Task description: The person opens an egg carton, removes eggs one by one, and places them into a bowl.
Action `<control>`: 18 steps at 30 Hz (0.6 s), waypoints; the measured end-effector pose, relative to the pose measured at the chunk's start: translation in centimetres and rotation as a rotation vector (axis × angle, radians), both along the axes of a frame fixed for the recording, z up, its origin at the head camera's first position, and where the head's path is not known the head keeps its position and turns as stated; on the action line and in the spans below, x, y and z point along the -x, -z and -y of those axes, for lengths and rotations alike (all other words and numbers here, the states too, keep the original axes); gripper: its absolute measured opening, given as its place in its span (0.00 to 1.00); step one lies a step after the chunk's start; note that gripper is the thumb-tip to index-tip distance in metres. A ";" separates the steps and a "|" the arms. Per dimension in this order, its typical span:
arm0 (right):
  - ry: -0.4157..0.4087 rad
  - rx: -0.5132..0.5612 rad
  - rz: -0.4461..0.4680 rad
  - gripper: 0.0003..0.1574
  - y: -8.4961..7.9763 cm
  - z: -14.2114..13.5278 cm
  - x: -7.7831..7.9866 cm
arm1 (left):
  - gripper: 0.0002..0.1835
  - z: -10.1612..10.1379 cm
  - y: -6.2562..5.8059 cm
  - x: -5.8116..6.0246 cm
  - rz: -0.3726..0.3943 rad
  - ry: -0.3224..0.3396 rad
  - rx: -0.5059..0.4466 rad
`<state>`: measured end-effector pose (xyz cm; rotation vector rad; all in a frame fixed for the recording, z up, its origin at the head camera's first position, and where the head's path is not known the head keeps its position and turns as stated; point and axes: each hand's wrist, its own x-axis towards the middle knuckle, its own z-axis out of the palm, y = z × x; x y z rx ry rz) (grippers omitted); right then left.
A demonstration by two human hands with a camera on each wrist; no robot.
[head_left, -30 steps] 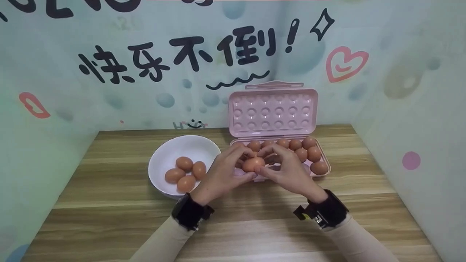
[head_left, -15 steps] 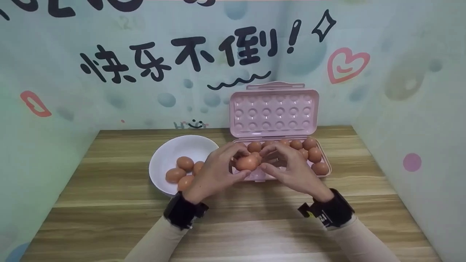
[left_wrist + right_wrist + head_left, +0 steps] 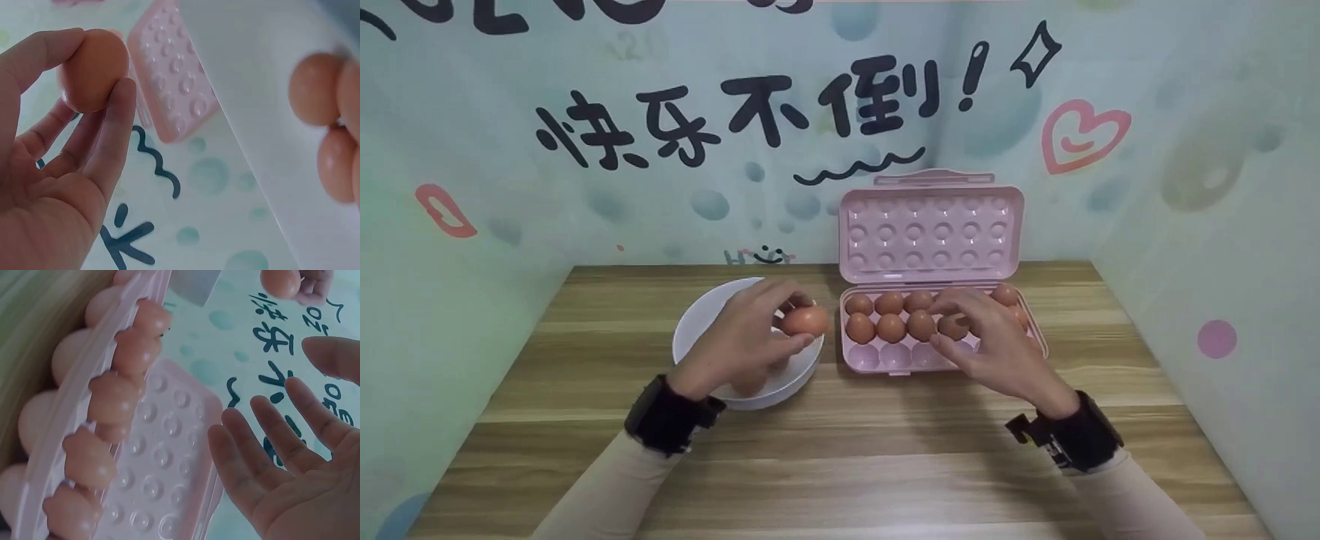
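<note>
My left hand (image 3: 739, 334) pinches a brown egg (image 3: 805, 321) between thumb and fingers, above the right side of a white bowl (image 3: 694, 322). In the left wrist view the held egg (image 3: 95, 70) is plain between the fingertips. Other brown eggs (image 3: 750, 381) lie in the bowl, partly hidden by that hand. My right hand (image 3: 994, 345) hovers over a pink egg carton (image 3: 864, 358), hiding some of its right part. Its fingers are relaxed and hold nothing, as the right wrist view of the hand (image 3: 304, 484) shows.
Rows of brown eggs (image 3: 892, 328) fill the carton's back and middle; several front cups are bare. The carton's lid (image 3: 930, 232) stands raised at the back. Everything rests on a wooden table (image 3: 840, 465), with a printed wall sheet (image 3: 645, 202) behind.
A second ago both hands touched the egg over the carton. The right hand has let go and drawn right; the left has carried the egg leftward over the bowl.
</note>
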<state>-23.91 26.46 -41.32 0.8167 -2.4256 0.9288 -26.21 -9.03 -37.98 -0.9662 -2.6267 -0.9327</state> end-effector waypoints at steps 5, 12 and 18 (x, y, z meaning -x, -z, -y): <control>0.053 -0.062 -0.019 0.23 0.0 -1.8 0.0 | 0.19 2.5 -0.3 0.7 0.055 -0.063 0.070; 0.102 -0.094 0.035 0.23 -0.1 -3.7 0.1 | 0.17 5.7 0.1 1.9 0.170 -0.074 0.132; 0.109 -0.131 0.002 0.22 -0.1 -4.3 0.2 | 0.14 7.6 0.3 2.7 0.214 -0.092 0.192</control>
